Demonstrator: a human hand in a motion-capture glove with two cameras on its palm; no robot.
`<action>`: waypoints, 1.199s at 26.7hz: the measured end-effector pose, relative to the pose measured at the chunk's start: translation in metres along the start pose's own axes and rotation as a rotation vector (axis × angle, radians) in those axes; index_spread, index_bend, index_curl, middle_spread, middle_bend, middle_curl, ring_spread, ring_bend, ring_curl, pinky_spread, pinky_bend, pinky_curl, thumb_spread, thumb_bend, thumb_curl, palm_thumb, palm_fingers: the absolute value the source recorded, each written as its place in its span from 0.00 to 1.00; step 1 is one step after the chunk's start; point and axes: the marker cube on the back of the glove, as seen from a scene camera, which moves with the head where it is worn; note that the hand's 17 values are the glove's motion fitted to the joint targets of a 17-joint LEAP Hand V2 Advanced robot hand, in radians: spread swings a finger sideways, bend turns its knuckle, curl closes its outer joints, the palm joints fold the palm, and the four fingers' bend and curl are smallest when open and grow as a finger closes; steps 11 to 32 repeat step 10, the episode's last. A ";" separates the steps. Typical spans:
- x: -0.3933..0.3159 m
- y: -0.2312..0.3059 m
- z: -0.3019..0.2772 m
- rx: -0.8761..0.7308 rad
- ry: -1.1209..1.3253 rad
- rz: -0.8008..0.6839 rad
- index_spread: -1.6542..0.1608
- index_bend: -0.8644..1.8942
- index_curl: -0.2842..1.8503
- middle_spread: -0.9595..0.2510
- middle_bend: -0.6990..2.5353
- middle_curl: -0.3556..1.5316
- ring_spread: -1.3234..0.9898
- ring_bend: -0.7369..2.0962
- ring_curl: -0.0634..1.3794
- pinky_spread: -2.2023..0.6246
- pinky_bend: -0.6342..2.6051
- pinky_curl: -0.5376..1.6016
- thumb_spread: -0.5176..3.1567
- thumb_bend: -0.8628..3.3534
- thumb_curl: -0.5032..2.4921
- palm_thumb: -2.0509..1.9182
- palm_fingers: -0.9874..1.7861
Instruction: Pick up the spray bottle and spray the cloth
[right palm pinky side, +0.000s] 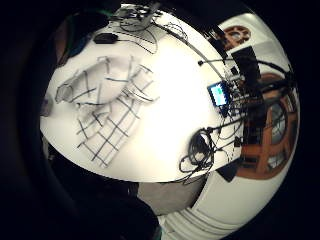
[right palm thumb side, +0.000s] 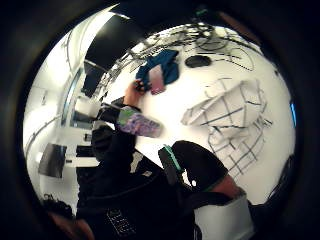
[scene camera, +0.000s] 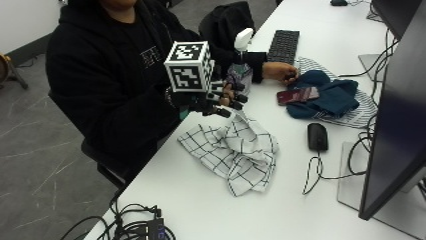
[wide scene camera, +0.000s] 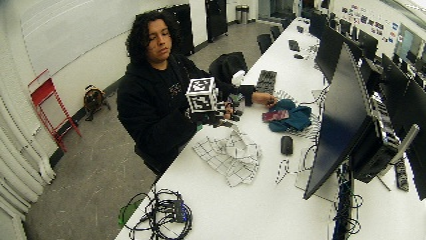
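A spray bottle (scene camera: 238, 75) with a white trigger head and a colourful label stands upright near the white table's (scene camera: 219, 215) front edge, beside the person's left sleeve. The thumb side view shows the bottle (right palm thumb side: 137, 123) small and apart from the palm. My gloved right hand (scene camera: 216, 100) hovers just in front of the bottle's base, fingers half curled, nothing gripped that I can see. Below it lies the crumpled white cloth with a black grid (scene camera: 233, 147), also seen in the palm views (right palm pinky side: 107, 107) (right palm thumb side: 232, 112). The bottle's base is hidden behind the hand.
The bare left hand (scene camera: 279, 71) rests on a blue garment (scene camera: 329, 97) next to a dark red phone (scene camera: 297, 95). A keyboard (scene camera: 283, 45) lies behind the bottle. A mouse (scene camera: 317, 136), a large monitor (scene camera: 399, 110) and cable bundles (scene camera: 133, 227) are on the table.
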 end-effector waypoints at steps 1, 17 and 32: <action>0.010 0.003 0.001 -0.001 0.004 0.035 0.67 0.37 0.25 0.71 0.30 0.39 0.52 0.42 0.28 0.84 0.34 0.42 0.41 0.20 0.32 0.63 0.47; 0.053 0.014 0.020 -0.056 -0.021 0.219 0.67 0.37 0.25 0.72 0.29 0.38 0.53 0.41 0.27 0.85 0.31 0.41 0.42 0.20 0.30 0.63 0.48; 0.053 0.014 0.020 -0.056 -0.021 0.219 0.67 0.37 0.25 0.72 0.29 0.38 0.53 0.41 0.27 0.85 0.31 0.41 0.42 0.20 0.30 0.63 0.48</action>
